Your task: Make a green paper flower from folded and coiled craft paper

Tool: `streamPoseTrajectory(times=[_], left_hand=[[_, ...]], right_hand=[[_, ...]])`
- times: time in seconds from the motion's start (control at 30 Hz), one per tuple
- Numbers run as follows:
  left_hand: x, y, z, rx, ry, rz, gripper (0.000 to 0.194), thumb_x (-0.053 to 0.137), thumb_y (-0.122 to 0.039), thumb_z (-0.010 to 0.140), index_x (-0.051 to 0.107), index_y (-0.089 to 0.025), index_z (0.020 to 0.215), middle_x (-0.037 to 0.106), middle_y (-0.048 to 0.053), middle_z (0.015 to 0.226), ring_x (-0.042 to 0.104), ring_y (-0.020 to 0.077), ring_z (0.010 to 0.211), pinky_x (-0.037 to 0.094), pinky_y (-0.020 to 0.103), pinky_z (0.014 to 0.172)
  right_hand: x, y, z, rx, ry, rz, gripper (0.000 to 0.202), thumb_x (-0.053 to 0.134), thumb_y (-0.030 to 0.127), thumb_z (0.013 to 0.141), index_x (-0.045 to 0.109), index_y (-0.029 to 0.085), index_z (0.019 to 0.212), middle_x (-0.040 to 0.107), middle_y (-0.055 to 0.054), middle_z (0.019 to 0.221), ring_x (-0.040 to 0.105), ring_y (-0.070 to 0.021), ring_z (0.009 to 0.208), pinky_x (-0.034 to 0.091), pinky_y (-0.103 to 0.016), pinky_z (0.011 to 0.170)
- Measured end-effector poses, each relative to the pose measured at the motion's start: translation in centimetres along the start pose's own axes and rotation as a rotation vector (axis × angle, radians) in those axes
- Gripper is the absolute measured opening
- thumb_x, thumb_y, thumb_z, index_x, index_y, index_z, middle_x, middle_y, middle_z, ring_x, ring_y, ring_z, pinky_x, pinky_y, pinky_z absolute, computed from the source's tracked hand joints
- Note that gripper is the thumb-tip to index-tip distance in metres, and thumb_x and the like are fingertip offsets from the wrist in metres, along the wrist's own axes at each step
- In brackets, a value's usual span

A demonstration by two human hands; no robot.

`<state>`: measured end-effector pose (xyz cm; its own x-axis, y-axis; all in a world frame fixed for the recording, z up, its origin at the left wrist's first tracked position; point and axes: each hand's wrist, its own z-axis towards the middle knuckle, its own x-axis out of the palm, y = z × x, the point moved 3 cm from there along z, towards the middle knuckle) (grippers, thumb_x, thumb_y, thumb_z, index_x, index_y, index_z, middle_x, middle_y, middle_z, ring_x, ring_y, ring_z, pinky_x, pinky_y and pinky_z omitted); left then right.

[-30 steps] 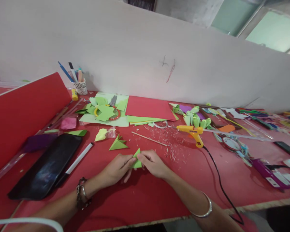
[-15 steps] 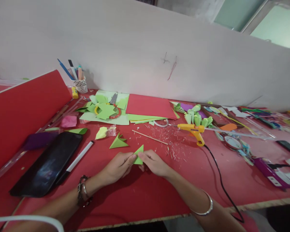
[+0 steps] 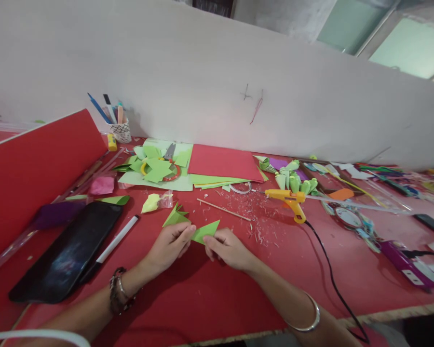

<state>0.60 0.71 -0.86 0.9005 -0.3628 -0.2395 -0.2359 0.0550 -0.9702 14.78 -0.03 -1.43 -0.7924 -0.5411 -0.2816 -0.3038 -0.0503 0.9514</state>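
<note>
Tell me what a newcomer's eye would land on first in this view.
Probably the bright yellow-orange glue gun, lying right of centre on the red tabletop with its black cord trailing to the near edge. Next, the folded green paper pinched between the left hand and right hand, front and centre. Then the big red board slanting up at far left.
</note>
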Motion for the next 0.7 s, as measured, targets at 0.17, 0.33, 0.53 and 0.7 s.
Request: streamPoseTrajectory(times=[0.17, 0.33, 0.53, 0.7], left_hand=[[-0.2, -0.1, 0.1, 0.042, 0.061, 0.075, 0.042, 0.036, -0.045, 0.079, 0.032, -0.018, 0.047, 0.032, -0.007, 0.038, 0.03, 0.0054, 0.036, 0.023, 0.018, 0.037], [-0.3, 0.1, 0.1, 0.019, 0.012, -0.002, 0.045, 0.036, -0.053, 0.076, 0.031, -0.019, 0.048, 0.03, -0.007, 0.037, 0.028, 0.0052, 0.034, 0.02, 0.018, 0.035], [-1.0, 0.3, 0.1, 0.048, -0.12, -0.05, 0.046, 0.03, -0.054, 0.08, 0.044, -0.016, 0.058, 0.033, -0.007, 0.039, 0.03, 0.0059, 0.033, 0.022, 0.019, 0.037], [-0.8, 0.2, 0.0, 0.057, -0.106, -0.034, 0.044, 0.031, -0.051, 0.08, 0.045, -0.016, 0.057, 0.032, -0.007, 0.038, 0.03, 0.0062, 0.033, 0.023, 0.019, 0.037]], right_hand=[[-0.3, 0.2, 0.1, -0.049, -0.058, 0.111, 0.049, 0.034, 0.054, 0.08, 0.046, 0.016, 0.053, 0.046, 0.002, 0.049, 0.041, -0.0066, 0.044, 0.032, -0.019, 0.044], [-1.0, 0.1, 0.3, -0.044, -0.197, 0.125, 0.04, 0.042, 0.048, 0.079, 0.045, 0.016, 0.055, 0.044, 0.003, 0.048, 0.041, -0.0069, 0.046, 0.031, -0.019, 0.045], [-3.6, -0.5, 0.7, -0.07, -0.496, 0.665, 0.033, 0.051, 0.044, 0.075, 0.042, 0.018, 0.057, 0.037, 0.007, 0.044, 0.032, -0.0056, 0.04, 0.031, -0.02, 0.044], [-5.1, -0.5, 0.9, -0.139, -0.513, 0.953, 0.026, 0.058, 0.037, 0.072, 0.045, 0.018, 0.06, 0.035, 0.009, 0.043, 0.028, -0.0034, 0.039, 0.032, -0.017, 0.045]])
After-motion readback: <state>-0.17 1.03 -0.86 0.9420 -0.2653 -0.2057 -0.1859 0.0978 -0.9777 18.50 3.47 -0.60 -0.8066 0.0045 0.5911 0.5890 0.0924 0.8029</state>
